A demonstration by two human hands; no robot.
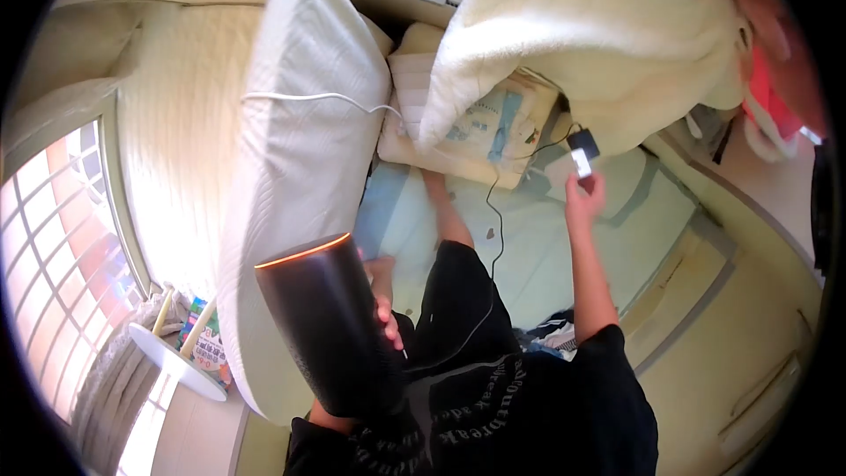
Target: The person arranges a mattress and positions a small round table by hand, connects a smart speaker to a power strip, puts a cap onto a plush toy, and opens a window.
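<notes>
A black cylindrical smart speaker (322, 326), its top rim glowing orange, is tilted near my body. My left hand (386, 317) is closed around its right side, and the speaker hides part of it. Out to the right, my right hand (584, 194) pinches a small white block (580, 162), perhaps a plug or socket end. A black power adapter (582, 143) touches the far end of that block. From the speaker, a thin black cable (493, 273) loops across the floor; another stretch of it leads up to the adapter.
A white mattress (304, 159) stands on edge at left, a white cord (308, 95) across it. Ahead, a cream blanket (582, 26) drapes over a printed package (493, 128). A round white stool (176, 361) is near the barred window (70, 211). Clothes (555, 335) lie by my leg.
</notes>
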